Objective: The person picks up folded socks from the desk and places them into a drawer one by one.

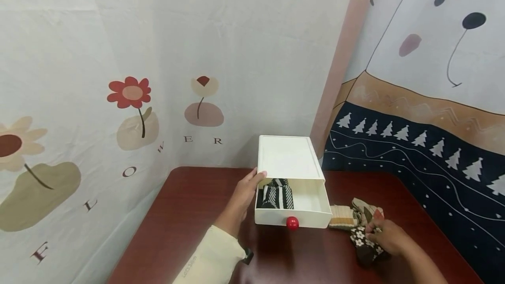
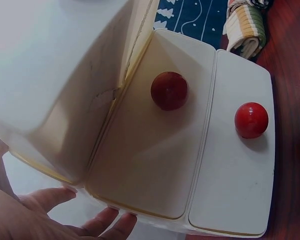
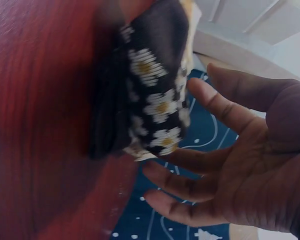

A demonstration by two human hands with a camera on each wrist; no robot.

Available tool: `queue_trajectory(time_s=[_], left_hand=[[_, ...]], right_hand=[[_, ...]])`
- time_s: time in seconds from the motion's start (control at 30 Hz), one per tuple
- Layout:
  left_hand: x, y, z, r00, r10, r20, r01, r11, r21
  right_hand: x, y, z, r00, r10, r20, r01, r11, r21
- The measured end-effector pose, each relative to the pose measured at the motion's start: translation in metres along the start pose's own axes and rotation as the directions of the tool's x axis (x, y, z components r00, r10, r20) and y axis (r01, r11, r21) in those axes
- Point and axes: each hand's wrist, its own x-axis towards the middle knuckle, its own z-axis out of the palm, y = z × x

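On the table (image 1: 197, 205), the drawer box (image 1: 289, 157), gripped by the left hand (image 1: 245, 192), could be tipped if its pulled-out drawer (image 1: 274, 217) is pressed; rightward, the flowered sock (image 1: 364, 251) could be missed, not being clasped by the loosely spread right hand (image 1: 388, 236).

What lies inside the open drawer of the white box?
A striped cloth bundle, perhaps socks, lies on the left in the drawer. The box top covers its back part, hiding anything there.
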Motion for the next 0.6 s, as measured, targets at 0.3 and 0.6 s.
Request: queue_trajectory(time_s=[0.3, 0.6], left_hand=[[-0.002, 0.0, 0.0, 1.0, -0.016, -0.011, 0.016, 1.0, 0.01], [0.0, 0.001, 0.001, 1.0, -0.017, -0.007, 0.017, 1.0, 0.016]], right_hand=[[0.004, 0.013, 0.012, 0.999, -0.051, 0.01, 0.05, 0.995, 0.089], [0.004, 0.017, 0.021, 0.999, -0.031, -0.008, 0.032, 0.989, 0.146]])
